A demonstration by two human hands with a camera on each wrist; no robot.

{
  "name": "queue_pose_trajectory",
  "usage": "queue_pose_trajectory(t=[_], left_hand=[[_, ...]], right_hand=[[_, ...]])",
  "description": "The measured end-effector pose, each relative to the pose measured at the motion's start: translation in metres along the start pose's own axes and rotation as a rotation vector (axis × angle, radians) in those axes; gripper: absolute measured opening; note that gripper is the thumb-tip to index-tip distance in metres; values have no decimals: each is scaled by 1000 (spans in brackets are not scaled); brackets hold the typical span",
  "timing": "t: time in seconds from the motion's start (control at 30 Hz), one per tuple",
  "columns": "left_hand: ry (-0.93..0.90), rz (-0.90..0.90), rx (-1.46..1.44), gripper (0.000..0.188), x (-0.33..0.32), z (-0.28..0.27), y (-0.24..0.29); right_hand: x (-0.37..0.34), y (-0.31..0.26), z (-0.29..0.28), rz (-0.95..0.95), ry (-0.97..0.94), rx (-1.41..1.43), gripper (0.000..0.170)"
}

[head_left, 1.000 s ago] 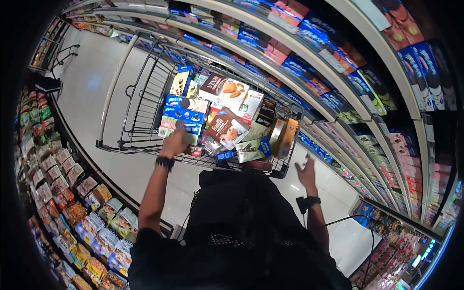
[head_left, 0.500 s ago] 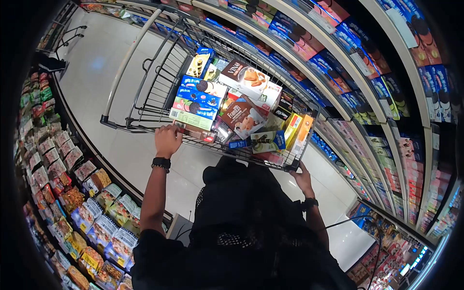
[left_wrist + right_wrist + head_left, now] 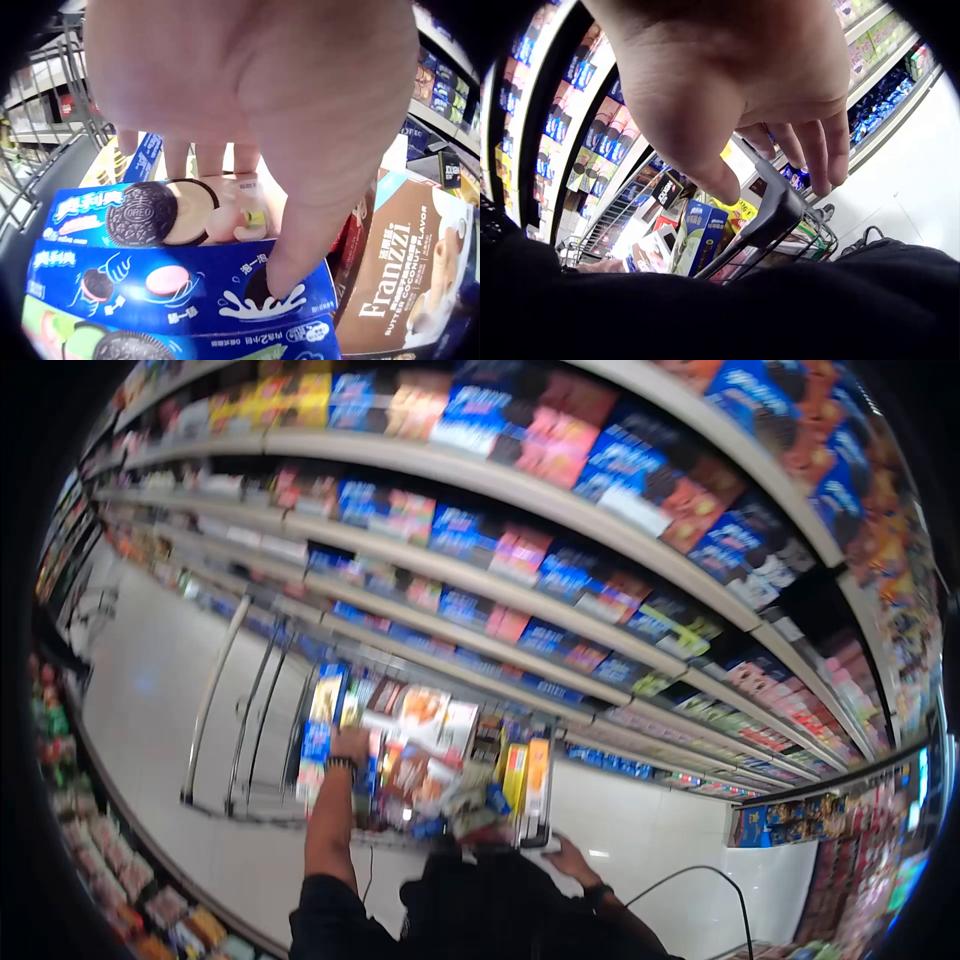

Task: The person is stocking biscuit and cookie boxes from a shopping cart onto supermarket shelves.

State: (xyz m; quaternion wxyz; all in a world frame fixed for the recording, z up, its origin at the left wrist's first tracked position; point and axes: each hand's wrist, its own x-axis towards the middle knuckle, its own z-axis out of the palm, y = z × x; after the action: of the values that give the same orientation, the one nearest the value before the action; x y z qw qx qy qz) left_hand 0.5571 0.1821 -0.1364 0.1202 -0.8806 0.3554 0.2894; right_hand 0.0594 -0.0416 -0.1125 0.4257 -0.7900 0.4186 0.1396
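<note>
My left hand reaches over the boxes at the cart's left end. In the left wrist view the left hand grips blue Oreo boxes, its thumb on the blue top face and its fingers over the far side. A brown Franzzi box lies to their right. My right hand is beside the cart's near right corner. In the right wrist view the right hand hovers with loose, spread fingers over the black corner piece; whether it touches is unclear.
Shelves of cookie boxes run along the cart's far side. Packaged snacks line the lower left. Pale floor shows around the cart, and a black cable loops at the right.
The head view has swung up toward the shelves and blurred. My left hand has moved from the cart's near rim onto the boxes. My right hand stays near the corner, its fingers looser.
</note>
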Motion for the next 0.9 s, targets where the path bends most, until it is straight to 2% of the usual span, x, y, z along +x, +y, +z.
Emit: queue_pose_trajectory(t=[0.03,0.07,0.13,0.2,0.3,0.33,0.37,0.43,0.47,0.53,0.6,0.7,0.77,0.83,0.87,0.9], left_hand=[[-132,-24,-31,31,-6,-24,8],[-43,-33,-2,47,0,-20,8],[102,-26,25,43,15,12,-2],[161,-9,57,28,15,13,-7],[124,19,159,49,0,-2,-9],[120,2,164,43,6,3,-12],[28,-37,156,40,15,5,-13],[143,-15,161,36,22,24,-23],[145,-1,158,36,19,24,-24],[135,20,181,38,10,18,-22],[181,30,121,50,10,22,-25],[171,65,81,59,-6,15,-28],[144,86,49,61,-9,5,-32],[89,71,66,64,-10,7,-35],[157,62,65,53,-11,12,-38],[143,52,66,53,-11,17,-42]], right_hand=[[-15,-14,-8,74,-30,-6,60],[-15,-6,-10,83,-44,11,60],[-23,23,-8,96,-44,36,61],[-30,43,-4,121,-29,146,55],[-34,62,2,221,-45,214,52],[-33,66,5,209,-55,191,53],[-30,64,7,197,-50,204,53],[-26,52,5,204,-133,149,50],[-23,48,4,37,-160,130,52],[0,53,15,4,-175,187,53],[10,45,18,-19,-198,242,55],[22,8,15,-76,-195,137,56],[28,-21,7,-102,-474,225,57],[43,-8,20,-92,-524,216,56],[42,-14,16,-107,-546,203,55],[38,-23,11,-121,-573,191,54]])
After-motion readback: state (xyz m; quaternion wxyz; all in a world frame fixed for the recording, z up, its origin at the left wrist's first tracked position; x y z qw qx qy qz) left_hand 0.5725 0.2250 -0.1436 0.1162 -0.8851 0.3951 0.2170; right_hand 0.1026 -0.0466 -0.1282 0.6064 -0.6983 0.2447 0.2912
